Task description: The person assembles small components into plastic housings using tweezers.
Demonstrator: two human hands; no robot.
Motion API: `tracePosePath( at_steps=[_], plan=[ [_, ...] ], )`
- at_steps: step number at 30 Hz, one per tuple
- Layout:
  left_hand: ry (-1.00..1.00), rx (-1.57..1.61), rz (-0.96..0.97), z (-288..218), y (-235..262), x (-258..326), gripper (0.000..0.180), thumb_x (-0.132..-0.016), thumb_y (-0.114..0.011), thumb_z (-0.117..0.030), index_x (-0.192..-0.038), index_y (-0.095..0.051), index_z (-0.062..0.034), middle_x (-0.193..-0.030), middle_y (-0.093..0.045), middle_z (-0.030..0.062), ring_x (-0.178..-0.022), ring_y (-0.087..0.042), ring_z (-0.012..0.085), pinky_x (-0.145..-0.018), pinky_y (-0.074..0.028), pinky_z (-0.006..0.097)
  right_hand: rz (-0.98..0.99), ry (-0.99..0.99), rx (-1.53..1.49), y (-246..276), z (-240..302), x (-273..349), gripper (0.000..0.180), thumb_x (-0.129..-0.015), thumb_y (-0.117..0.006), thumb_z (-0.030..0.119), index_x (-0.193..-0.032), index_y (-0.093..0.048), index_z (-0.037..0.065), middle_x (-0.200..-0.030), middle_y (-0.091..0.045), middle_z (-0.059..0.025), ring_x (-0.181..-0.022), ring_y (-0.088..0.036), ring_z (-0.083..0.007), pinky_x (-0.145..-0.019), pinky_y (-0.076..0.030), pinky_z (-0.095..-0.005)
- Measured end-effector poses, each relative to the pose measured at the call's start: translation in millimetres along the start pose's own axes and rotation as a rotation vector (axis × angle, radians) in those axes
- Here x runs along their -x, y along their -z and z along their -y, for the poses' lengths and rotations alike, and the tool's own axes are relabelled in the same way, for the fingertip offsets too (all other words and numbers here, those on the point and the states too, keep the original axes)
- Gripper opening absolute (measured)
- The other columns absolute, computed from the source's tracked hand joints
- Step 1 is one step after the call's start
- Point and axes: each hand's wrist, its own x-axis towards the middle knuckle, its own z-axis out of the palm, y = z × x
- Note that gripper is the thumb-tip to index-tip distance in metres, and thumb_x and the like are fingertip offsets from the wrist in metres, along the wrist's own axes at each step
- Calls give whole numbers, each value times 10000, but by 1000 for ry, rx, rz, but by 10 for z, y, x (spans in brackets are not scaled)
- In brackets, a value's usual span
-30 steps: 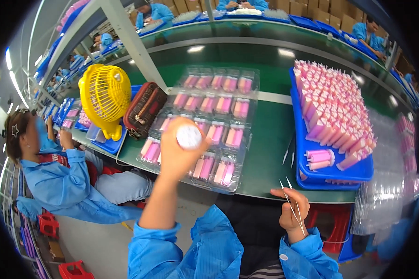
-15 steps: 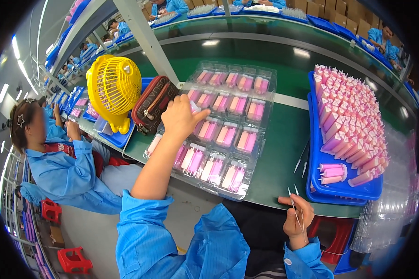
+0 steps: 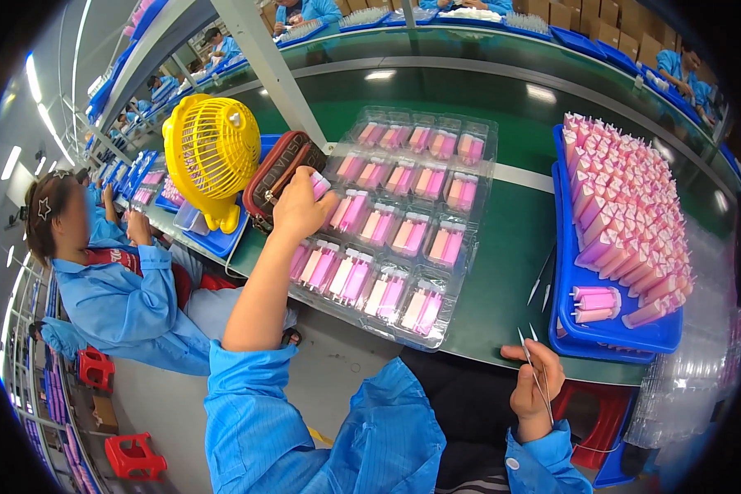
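My left hand is closed on a small pink-and-white block, its lower part hidden by the fingers. The hand is over the left end of a clear plastic blister tray, beside a brown-and-red zip pouch. Rows of pink and peach blocks with white ends sit in the tray's pockets. Near the table's front edge, my right hand grips thin metal tweezers, tips pointing up and away. Whether those tips touch each other is hard to tell; they look apart.
A blue tray at right carries many upright pink blocks and several lying ones. Another pair of tweezers lies beside it. Clear trays are stacked far right. A yellow fan stands left, near a seated co-worker.
My left hand has shifted left toward the pouch, carrying the block with it. My right hand keeps its hold on the tweezers. The whole view has shifted slightly.
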Motion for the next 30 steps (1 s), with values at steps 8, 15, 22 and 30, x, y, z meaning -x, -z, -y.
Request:
tracePosePath(
  at_steps=[8,15,22,30],
  plan=[
    [-125,-284,-25,-175,-23,95,368,-848,-603,-235,-1139,-572,-11,-1006,-645,221,-980,-618,387,-816,-512,480,-9,-28,50,41,59,-55,298,-920,-619,249,-1087,-607,3,-823,-732,-117,-749,-712,-248,-706,-531,-318],
    [-321,-349,-66,177,-113,149,298,-868,-595,-131,-1141,-649,-24,-1074,-635,186,-1015,-585,367,-853,-479,444,-7,82,17,11,22,-114,276,-835,-711,118,-1075,-629,9,-863,-729,-89,-710,-702,-253,-617,-534,-312],
    [-241,-217,49,247,-261,87,398,-942,-562,-308,-1226,-619,-35,-1058,-531,139,-1034,-502,330,-893,-408,426,-135,441,231,491,380,-203,286,-815,-726,120,-1055,-570,106,-866,-715,-94,-626,-660,-238,-557,-505,-335],
    [-303,-341,-200,-91,-167,249,583,-954,-512,-311,-1463,-346,-81,-1308,-486,148,-1238,-403,326,-1077,-200,498,-719,200,534,1054,278,-694,560,-708,-811,15,-1158,-479,45,-1017,-591,-123,-881,-588,-205,-791,-486,-335]
  ],
)
